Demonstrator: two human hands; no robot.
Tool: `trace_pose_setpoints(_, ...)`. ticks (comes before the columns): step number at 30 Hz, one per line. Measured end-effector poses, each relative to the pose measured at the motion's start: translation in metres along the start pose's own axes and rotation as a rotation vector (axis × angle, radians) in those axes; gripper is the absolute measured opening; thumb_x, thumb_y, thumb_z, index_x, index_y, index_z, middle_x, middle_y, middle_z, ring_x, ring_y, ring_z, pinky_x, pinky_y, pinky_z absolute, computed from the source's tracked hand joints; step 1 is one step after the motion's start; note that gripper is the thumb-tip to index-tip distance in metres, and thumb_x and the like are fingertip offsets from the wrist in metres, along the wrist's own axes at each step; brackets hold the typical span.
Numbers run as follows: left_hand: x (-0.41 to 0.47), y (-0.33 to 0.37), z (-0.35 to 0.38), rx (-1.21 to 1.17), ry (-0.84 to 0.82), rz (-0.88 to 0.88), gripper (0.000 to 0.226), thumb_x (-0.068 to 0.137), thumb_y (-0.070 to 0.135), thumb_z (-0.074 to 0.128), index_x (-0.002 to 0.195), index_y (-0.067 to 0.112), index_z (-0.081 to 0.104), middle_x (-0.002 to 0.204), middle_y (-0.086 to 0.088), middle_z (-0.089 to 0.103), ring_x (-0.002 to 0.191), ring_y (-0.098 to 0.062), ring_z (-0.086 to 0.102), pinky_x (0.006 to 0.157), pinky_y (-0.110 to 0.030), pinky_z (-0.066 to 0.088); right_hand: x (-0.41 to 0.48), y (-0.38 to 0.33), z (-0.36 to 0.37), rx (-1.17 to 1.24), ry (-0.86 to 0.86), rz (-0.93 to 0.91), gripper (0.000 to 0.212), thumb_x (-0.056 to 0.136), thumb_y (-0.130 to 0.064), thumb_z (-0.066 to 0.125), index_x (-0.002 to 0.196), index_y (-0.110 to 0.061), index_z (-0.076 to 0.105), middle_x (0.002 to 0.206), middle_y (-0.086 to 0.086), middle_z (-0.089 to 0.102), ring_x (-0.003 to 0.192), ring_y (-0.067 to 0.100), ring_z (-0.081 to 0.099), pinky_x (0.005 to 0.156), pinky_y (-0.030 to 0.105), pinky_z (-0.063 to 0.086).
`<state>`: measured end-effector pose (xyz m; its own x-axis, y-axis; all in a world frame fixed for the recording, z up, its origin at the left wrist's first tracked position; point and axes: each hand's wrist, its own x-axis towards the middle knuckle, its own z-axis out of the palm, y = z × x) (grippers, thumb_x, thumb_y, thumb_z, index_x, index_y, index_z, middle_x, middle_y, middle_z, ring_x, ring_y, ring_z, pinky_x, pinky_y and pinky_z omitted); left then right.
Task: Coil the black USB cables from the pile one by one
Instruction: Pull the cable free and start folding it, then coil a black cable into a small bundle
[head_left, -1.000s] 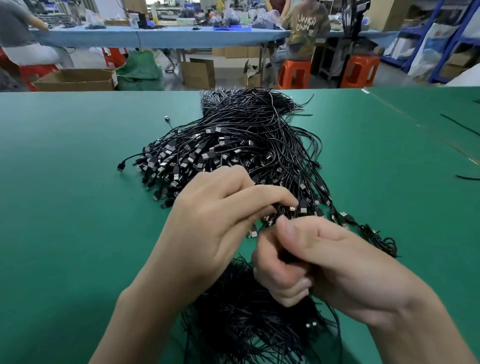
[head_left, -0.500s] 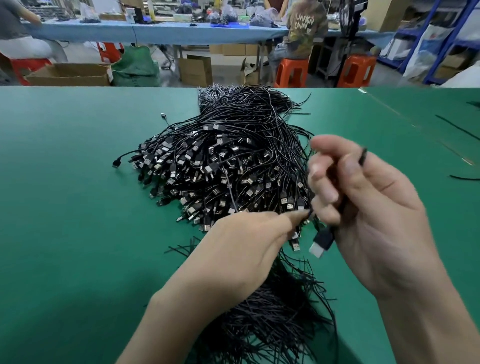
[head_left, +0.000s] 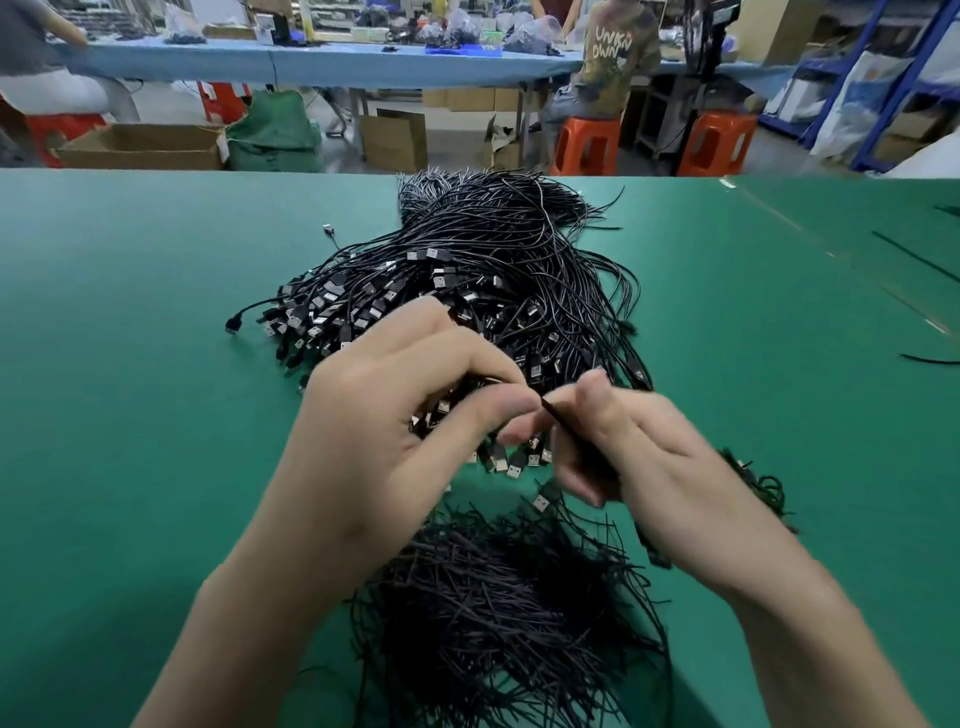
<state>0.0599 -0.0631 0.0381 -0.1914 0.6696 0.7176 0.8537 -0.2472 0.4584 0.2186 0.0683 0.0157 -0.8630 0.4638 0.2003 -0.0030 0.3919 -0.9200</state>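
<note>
- A workshop lay behind the scene, with a blue table (head_left: 311, 62), orange stools (head_left: 587, 140) and cardboard boxes (head_left: 140, 148); a green worktop (head_left: 130, 415) filled the foreground.
- The pile of black USB cables (head_left: 493, 270) lay at the middle of the worktop, with the connector ends fanned toward the person.
- The left hand (head_left: 395, 415) was held over the near connectors and covered part of them. Its fingers (head_left: 483, 364) were curled, with the tips meeting at the upper end of a single cable (head_left: 561, 421). It could not be determined whether they pinched it.
- The right hand (head_left: 654, 457) was blurred. Its thumb and fingers (head_left: 592, 395) were closed on the single cable, which ran down across the palm; the lower run was hidden.
- A heap of thin black strands (head_left: 493, 597) lay nearest the person, partly covered by both forearms and cut off by the lower edge.
- A small dark bundle (head_left: 766, 486) lay just right of the right hand, partly hidden behind it; its form was unclear.
</note>
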Motion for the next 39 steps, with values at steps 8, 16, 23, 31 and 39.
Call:
trace_pose_setpoints(8,-0.009,-0.019,0.020,-0.076,-0.137,-0.103,0.030,0.109,0.024,0.047,0.128,0.025,0.070,0.086,0.006,0.055,0.083,-0.014,0.057,0.075,-0.024,0.045,-0.001,-0.016,0.027,0.953,-0.243,-0.089,0.030,0.104,-0.032,0.050,0.099,-0.010,0.070,0.058,-0.011,0.047,0.048,0.003,0.039,0.049,0.017,0.036)
trace_pose_setpoints(16,-0.013,-0.014,0.031,-0.083,-0.297,-0.144,0.026,0.104,0.033,0.057,0.120,0.027,0.076,0.100,0.017,0.075,0.094,0.001,0.067,0.084,-0.014,0.048,0.003,-0.006,0.008,0.301,0.503,-0.386,0.032,0.109,-0.021,0.038,0.114,-0.009,0.067,0.103,0.005,0.077,0.098,0.021,0.074,0.088,0.030,0.057)
trace_pose_setpoints(23,-0.001,-0.007,0.004,-0.088,-0.082,-0.025,0.014,0.096,0.027,0.069,0.085,0.022,0.076,0.069,0.012,0.057,0.063,-0.009,0.050,0.063,-0.011,0.034,0.001,0.007,0.005,-0.331,0.297,-0.161,0.039,0.107,-0.044,0.037,0.093,-0.029,0.070,0.065,-0.014,0.064,0.058,0.008,0.061,0.055,0.021,0.047)
trace_pose_setpoints(31,-0.005,-0.016,0.016,-0.349,0.035,-0.165,0.007,0.097,0.023,0.068,0.093,0.023,0.073,0.079,0.011,0.066,0.071,-0.011,0.061,0.063,-0.025,0.047,-0.001,-0.009,0.022,0.767,-0.369,-0.107,0.040,0.106,-0.035,0.040,0.116,-0.006,0.067,0.064,-0.006,0.038,0.055,0.015,0.026,0.055,0.024,0.030)
trace_pose_setpoints(39,-0.010,-0.001,0.036,-0.191,-0.381,-0.255,0.051,0.103,0.014,0.042,0.087,0.061,0.051,0.080,0.017,0.056,0.067,0.000,0.052,0.066,-0.010,0.039,0.004,-0.010,0.010,0.609,0.259,-0.272,0.035,0.106,-0.018,0.040,0.133,-0.005,0.058,0.091,0.006,0.075,0.074,0.017,0.071,0.072,0.027,0.056)
